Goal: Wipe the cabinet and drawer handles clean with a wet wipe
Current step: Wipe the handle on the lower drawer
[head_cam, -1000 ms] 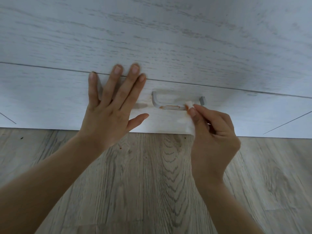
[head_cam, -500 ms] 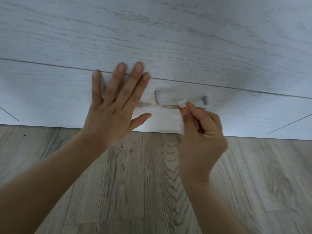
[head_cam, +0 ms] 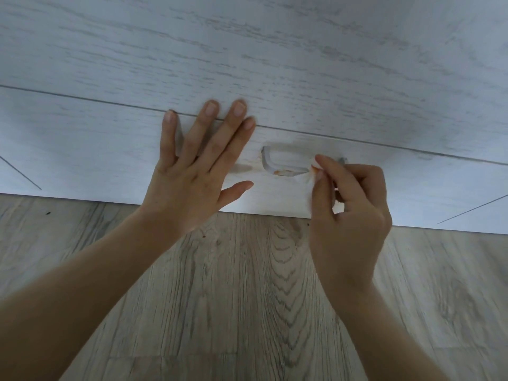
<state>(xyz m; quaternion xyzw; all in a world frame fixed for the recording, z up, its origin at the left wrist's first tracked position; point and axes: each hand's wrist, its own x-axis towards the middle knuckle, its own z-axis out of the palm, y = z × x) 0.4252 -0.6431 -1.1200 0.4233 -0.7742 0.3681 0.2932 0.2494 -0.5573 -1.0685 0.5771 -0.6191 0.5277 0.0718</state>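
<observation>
Matt whitewashed wood-grain drawer front point(head_cam: 82, 149), smooth metal handle point(head_cam: 277, 163), grey wood-look floor point(head_cam: 247, 284).

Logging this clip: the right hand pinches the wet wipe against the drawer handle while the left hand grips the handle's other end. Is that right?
Not quite. In the head view the left hand grips nothing: it lies flat, fingers straight, on the drawer front beside the handle. The right hand does pinch the wet wipe against the handle.

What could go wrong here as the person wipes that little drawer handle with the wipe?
The orange grime on the handle could smear onto the pale drawer front rather than lift off. The wet wipe is only pinched by the right hand, so it might slip or bunch. The left hand, pressing flat, may leave marks.
</observation>
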